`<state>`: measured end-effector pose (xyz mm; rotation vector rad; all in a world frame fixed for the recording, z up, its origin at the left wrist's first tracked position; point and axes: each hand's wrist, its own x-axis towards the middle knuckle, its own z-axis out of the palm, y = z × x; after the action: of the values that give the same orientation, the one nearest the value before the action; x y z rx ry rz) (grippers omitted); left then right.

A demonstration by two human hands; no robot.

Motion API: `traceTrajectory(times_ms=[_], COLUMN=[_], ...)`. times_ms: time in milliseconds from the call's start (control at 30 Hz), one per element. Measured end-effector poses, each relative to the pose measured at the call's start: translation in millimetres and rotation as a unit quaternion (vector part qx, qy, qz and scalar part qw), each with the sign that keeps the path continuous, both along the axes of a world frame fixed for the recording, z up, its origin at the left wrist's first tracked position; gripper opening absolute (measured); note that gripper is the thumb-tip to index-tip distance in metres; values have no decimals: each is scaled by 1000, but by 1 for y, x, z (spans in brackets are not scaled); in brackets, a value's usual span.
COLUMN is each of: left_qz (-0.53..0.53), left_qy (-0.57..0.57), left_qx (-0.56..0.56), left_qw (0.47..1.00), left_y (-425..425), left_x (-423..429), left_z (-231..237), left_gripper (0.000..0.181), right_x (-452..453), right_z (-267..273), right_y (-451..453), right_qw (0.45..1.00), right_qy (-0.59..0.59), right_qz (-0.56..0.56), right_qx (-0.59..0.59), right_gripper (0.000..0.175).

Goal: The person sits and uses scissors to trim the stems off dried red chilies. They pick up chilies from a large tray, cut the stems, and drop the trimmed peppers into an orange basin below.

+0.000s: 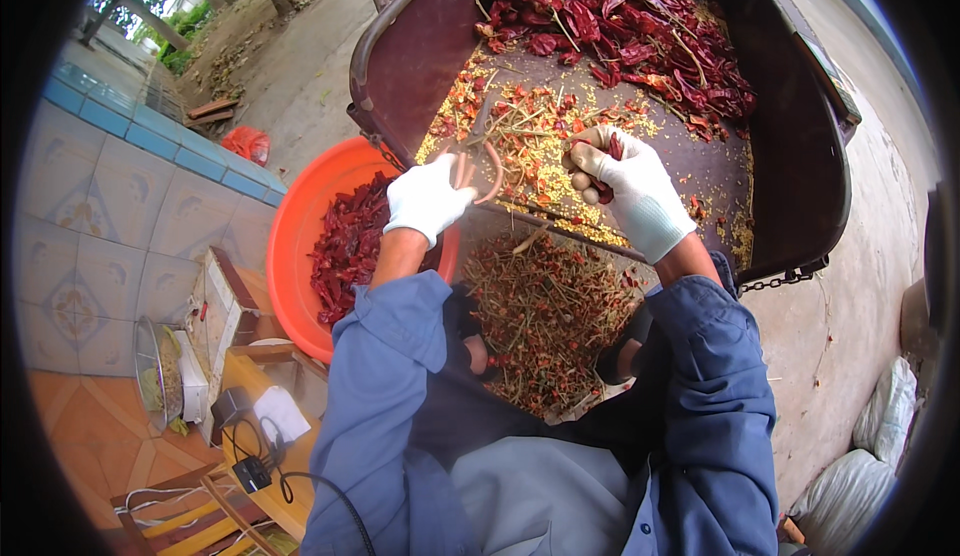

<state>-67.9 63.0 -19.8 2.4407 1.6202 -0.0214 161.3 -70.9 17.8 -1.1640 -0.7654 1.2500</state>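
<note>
My left hand [426, 200], in a white glove, grips a pair of scissors [491, 170] by its pinkish handles. The dark blades point up and away over the cart bed. My right hand [637, 188], gloved too, pinches a dried red chili [616, 146] partly hidden by the fingers. Below both hands is the dark red cart bed [555, 76], strewn with yellow chili seeds [592, 230], stems and red scraps. At its far end lies a heap of dried red chilies [622, 23]. An orange plastic basin [289, 256] beside my left forearm holds red chili pieces [349, 248].
A pile of stems and chili scraps [555, 323] covers the ground between my feet. To the left stand a wooden stool [292, 443] with a black cable [330, 481] and a sieve [160, 372] by the tiled wall [120, 203]. White sacks [844, 492] lie at lower right.
</note>
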Motion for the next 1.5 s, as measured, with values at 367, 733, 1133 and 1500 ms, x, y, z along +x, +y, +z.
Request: traceTrajectory(times_ms=[367,733,1133,1500], left_qz=[-20,-142,-280,-283], left_qy=[-591,-383,-257,-212], left_qx=[-228,36,169,203], left_qw=[773,912,909,913], left_y=[-1,-52,-60,-59], left_x=[-5,41,45,45], left_z=[11,29,23,19], left_gripper=[77,25,41,39], right_x=[11,8,6,-6], right_z=[-8,-7,-4,9], right_y=[6,4,1,-4], right_qw=[995,994,990,997], right_qy=[82,88,82,-64], right_qz=[27,55,110,23], right_qx=[41,32,36,-25], right_gripper=[12,12,11,10])
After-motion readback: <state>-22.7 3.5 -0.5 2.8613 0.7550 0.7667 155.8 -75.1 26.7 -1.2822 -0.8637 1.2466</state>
